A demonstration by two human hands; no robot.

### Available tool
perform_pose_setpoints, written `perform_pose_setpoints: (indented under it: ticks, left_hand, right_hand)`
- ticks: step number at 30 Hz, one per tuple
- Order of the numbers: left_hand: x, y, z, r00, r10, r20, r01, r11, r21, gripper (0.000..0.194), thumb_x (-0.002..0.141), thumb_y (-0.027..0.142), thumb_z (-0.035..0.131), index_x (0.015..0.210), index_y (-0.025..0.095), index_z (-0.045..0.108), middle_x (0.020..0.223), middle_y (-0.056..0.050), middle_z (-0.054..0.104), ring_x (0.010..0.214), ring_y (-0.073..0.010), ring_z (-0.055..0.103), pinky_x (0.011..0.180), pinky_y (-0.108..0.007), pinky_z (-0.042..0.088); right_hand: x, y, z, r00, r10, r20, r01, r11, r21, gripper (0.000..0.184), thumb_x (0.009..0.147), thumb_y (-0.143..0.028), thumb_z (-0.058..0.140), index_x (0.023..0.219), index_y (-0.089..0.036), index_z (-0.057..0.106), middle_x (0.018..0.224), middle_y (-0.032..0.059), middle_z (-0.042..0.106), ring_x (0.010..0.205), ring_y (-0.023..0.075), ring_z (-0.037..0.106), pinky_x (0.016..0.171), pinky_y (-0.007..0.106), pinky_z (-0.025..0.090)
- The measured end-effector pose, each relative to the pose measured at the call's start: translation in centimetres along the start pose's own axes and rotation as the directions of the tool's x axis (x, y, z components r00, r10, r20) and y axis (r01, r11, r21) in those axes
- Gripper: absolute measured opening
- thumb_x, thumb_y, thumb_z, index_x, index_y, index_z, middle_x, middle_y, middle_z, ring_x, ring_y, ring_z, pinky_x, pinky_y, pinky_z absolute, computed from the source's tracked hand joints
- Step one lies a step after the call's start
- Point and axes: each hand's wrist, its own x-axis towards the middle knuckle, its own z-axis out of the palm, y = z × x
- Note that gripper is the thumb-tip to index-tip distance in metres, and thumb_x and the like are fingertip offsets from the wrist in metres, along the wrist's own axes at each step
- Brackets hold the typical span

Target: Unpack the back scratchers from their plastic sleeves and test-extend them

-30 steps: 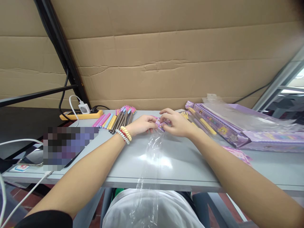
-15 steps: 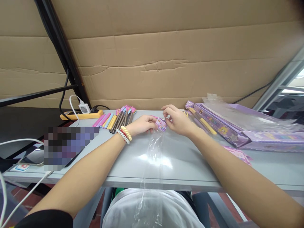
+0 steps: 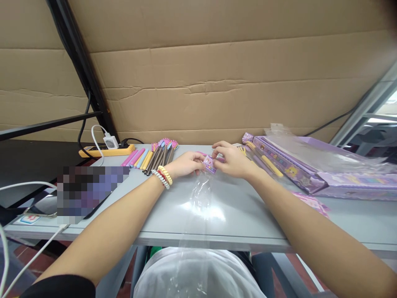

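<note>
My left hand (image 3: 188, 162), with coiled bands at the wrist, pinches the left side of a small purple printed card (image 3: 209, 164). The fingers of my right hand (image 3: 232, 160) are closed at the card's right edge. A long clear plastic sleeve (image 3: 198, 198) hangs from beneath the card, over the table's front edge and onto the lap. Left of my hands lie several brown-handled sticks with coloured hand-shaped tops (image 3: 161, 156). Beside them is a row of pink, purple, blue and yellow tubes (image 3: 139, 157).
A purple printed box (image 3: 313, 182) stands at the right with clear plastic sheets (image 3: 322, 151) on it. Yellow and purple sticks (image 3: 271, 165) lean along its side. Pink cards (image 3: 312, 203) lie before it. A yellow power strip (image 3: 88, 152) and a pixelated device are at the left.
My right hand has lowered its fingers onto the card's right edge. The card has tilted slightly and the hanging sleeve has shifted a little. My left hand stays in place.
</note>
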Motion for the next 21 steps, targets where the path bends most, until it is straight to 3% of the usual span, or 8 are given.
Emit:
perform_pose_setpoints:
  ticks: [7, 17, 21]
  left_hand:
    - [0.24, -0.4, -0.14, 0.998, 0.029, -0.047, -0.026, 0.997, 0.069, 0.021, 0.073, 0.015, 0.056, 0.091, 0.014, 0.068, 0.061, 0.002, 0.056, 0.057, -0.0098, 0.05, 0.054, -0.023, 0.039]
    - [0.04, -0.23, -0.08, 0.998, 0.051, -0.026, -0.047, 0.991, 0.126, 0.016, 0.072, 0.018, 0.058, 0.085, 0.014, 0.068, 0.061, 0.002, 0.057, 0.058, -0.0105, 0.05, 0.057, -0.023, 0.039]
    - [-0.04, -0.18, -0.08, 0.998, 0.061, -0.009, -0.059, 0.984, 0.165, 0.022, 0.073, 0.02, 0.058, 0.092, 0.014, 0.069, 0.057, 0.004, 0.053, 0.055, -0.0098, 0.046, 0.057, -0.024, 0.036]
  right_hand:
    - [0.34, -0.2, -0.39, 0.99, 0.127, 0.057, -0.134, 0.98, 0.149, 0.013, 0.076, -0.026, 0.057, 0.069, -0.017, 0.064, 0.109, 0.0093, 0.063, 0.086, 0.0178, 0.061, 0.081, 0.033, 0.047]
    - [0.48, -0.11, -0.51, 0.984, 0.101, 0.15, -0.127, 0.977, 0.174, 0.015, 0.079, -0.028, 0.056, 0.07, -0.018, 0.063, 0.099, 0.0071, 0.066, 0.086, 0.018, 0.061, 0.076, 0.031, 0.046]
    - [0.39, 0.09, -0.44, 0.978, 0.102, 0.179, -0.135, 0.974, 0.182, 0.015, 0.079, -0.027, 0.056, 0.067, -0.018, 0.061, 0.099, 0.0065, 0.068, 0.087, 0.0183, 0.062, 0.076, 0.031, 0.046]
